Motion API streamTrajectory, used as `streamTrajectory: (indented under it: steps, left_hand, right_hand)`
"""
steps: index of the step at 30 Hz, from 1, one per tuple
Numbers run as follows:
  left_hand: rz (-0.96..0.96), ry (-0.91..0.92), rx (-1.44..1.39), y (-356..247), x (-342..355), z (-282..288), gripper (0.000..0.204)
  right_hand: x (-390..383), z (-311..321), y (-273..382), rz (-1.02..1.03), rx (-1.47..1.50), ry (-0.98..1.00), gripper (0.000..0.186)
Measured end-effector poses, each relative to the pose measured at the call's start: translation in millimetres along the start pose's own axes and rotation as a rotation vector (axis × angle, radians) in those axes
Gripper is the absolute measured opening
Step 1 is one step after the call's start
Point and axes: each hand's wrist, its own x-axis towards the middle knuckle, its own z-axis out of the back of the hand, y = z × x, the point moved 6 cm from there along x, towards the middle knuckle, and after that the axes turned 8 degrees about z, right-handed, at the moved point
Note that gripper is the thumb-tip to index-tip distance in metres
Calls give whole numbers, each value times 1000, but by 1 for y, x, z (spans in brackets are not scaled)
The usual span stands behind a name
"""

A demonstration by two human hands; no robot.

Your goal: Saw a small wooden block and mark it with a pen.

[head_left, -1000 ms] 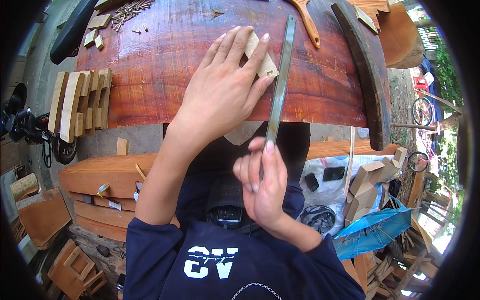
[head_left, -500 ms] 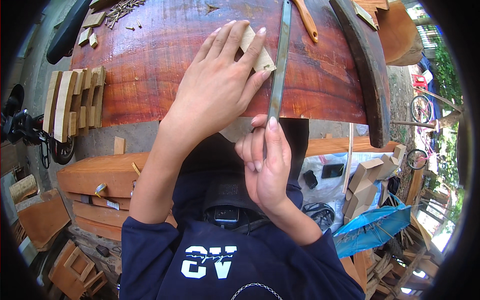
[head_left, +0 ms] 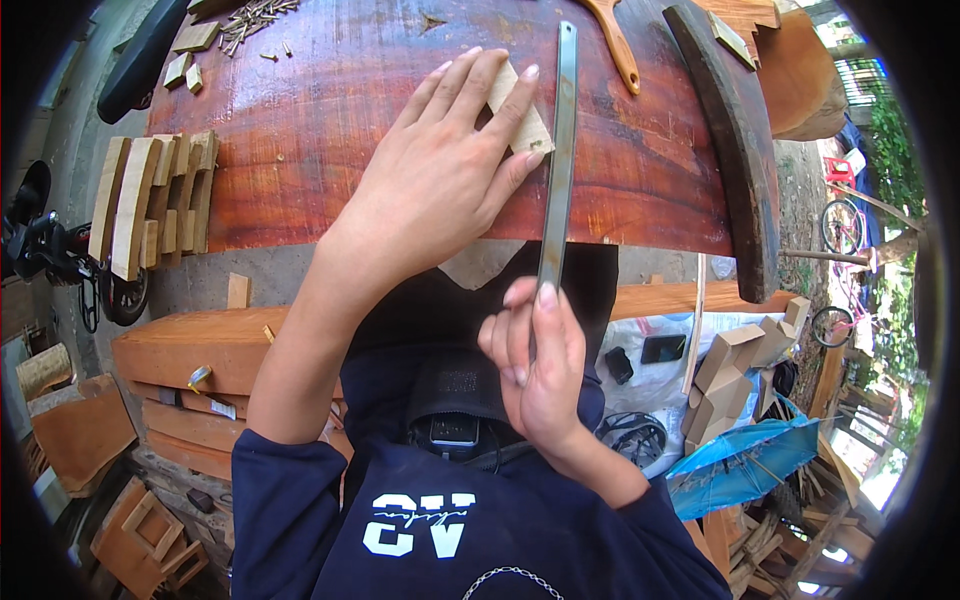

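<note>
My left hand [head_left: 425, 165] lies over a small pale wooden block [head_left: 531, 134] and holds it down on the reddish-brown tabletop [head_left: 300, 190]. Its fingers stretch across the block, with the thumb by the near end, where a small notch shows. In my right hand [head_left: 541, 355], closed below the table's front edge, is the near end of a hacksaw blade [head_left: 562, 130], a long flat metal strip with a hole at its far tip. The blade points away from me beside the block's right corner; its teeth are too fine to make out.
Curved wooden pieces [head_left: 130, 205] stand stacked at the table's left edge. Wooden pegs [head_left: 245, 25] and small offcuts [head_left: 194, 77] lie far left. A wooden-handled tool [head_left: 620, 55] and a dark curved beam [head_left: 735, 150] are at right. Below sits a blue umbrella [head_left: 745, 455].
My right hand has drawn back toward me with the hacksaw blade, so its far tip now shows lower on the table. The left hand stays on the block.
</note>
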Motion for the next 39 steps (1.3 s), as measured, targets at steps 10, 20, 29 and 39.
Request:
streamTrajectory:
  steps: [10, 20, 29, 39]
  left_hand:
    - [-16, 49, -33, 6, 2, 5, 68]
    - [-29, 71, -56, 5, 4, 9, 67]
    - [-26, 57, -46, 5, 4, 8, 66]
    - [-15, 23, -21, 5, 3, 6, 67]
  right_hand:
    - [4, 5, -3, -36, -15, 11, 43]
    - [14, 1, -4, -34, 54, 23, 43]
    - [21, -12, -4, -19, 90, -52, 41]
    - [20, -12, -5, -16, 106, -32, 41]
